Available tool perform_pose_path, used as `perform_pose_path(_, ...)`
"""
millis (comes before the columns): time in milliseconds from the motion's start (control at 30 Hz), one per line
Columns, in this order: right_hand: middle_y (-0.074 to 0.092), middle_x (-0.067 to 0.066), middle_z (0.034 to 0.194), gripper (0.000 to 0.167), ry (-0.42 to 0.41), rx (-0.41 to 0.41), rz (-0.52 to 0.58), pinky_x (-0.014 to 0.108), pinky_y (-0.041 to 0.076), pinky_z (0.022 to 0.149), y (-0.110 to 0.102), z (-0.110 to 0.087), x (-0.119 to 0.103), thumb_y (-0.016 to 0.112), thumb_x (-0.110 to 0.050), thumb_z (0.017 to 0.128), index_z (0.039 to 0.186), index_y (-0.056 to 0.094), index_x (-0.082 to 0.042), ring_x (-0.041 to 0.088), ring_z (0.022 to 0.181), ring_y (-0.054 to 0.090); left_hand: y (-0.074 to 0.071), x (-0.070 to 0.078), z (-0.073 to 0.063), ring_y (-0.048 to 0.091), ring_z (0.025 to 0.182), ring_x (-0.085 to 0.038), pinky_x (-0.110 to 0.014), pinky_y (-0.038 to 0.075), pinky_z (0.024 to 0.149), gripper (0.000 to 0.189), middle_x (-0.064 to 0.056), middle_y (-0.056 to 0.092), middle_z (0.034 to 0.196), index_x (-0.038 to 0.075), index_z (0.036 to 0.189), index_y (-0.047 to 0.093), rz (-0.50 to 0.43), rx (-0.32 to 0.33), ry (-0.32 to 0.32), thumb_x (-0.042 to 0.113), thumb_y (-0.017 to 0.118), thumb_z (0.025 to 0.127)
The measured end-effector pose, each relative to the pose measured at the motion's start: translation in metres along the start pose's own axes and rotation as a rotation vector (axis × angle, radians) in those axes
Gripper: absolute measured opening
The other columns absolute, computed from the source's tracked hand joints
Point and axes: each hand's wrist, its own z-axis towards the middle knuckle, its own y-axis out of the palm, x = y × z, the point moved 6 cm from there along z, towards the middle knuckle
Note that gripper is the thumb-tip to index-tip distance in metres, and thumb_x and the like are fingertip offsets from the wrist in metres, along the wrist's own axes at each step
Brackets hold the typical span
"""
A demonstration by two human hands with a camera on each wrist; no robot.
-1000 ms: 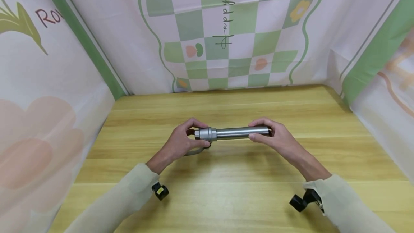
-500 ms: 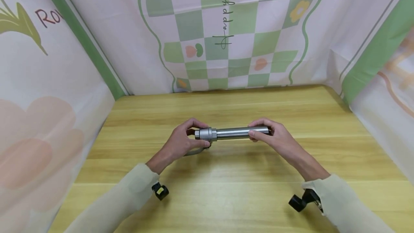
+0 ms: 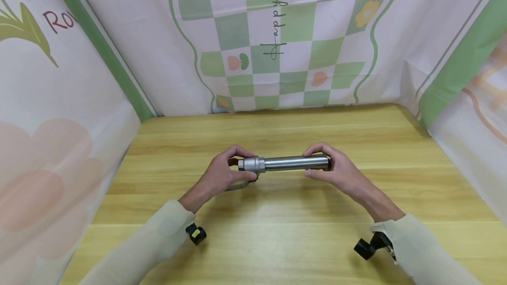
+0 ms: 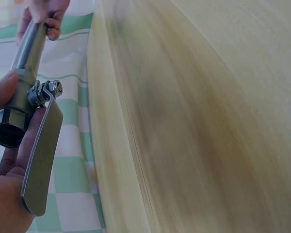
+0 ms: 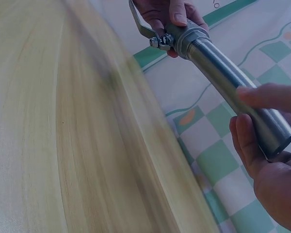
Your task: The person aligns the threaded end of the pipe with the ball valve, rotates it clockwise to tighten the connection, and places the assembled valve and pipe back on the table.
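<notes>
A metal ball valve (image 3: 251,164) is joined to one end of a smooth steel pipe (image 3: 291,162), held level above the table in the head view. My left hand (image 3: 218,173) grips the valve body between thumb and fingers. The valve's flat lever (image 4: 43,160) hangs off its side towards me, and its open end shows in the left wrist view. Around the pipe's free end, my right hand (image 3: 344,173) has its fingers and thumb curled. Threads (image 5: 198,43) show where pipe and valve meet in the right wrist view.
A wood-grain table (image 3: 277,241) lies below both hands. Patterned cloth (image 3: 269,65) hangs along the back edge, with more cloth walls at the left and right. Small black cameras (image 3: 196,234) are strapped at both wrists.
My right thumb has rolled up over the pipe and then back down to its near side, while the right fingers shifted slightly. The left hand and valve look unmoved.
</notes>
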Motion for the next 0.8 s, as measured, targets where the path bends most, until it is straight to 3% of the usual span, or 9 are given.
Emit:
perform_pose_path(233, 0.063, 0.023, 0.115, 0.038, -0.039, -0.005, -0.025, 0.028, 0.057, 0.071, 0.0017, -0.0004, -0.0016, 0.078, -0.004, 0.1, 0.131, 0.057, 0.004, 0.015, 0.088, 0.064, 0.0004, 0.0003, -0.0002, 0.068, 0.116, -0.029, -0.036, 0.058, 0.091, 0.046, -0.007, 0.067, 0.137, 0.017, 0.129, 0.07, 0.007, -0.003, 0.001, 0.013, 0.093, 0.088)
perform_pose_path(800, 0.062, 0.021, 0.126, 0.036, 0.031, 0.024, -0.065, 0.027, 0.058, 0.08, -0.0012, -0.0008, 0.0001, 0.079, -0.013, 0.102, 0.133, 0.063, -0.003, 0.016, 0.098, 0.066, 0.0008, -0.0006, 0.0002, 0.068, 0.115, -0.029, -0.036, 0.059, 0.09, 0.046, -0.008, 0.067, 0.137, 0.016, 0.128, 0.07, 0.001, -0.005, 0.02, 0.013, 0.093, 0.088)
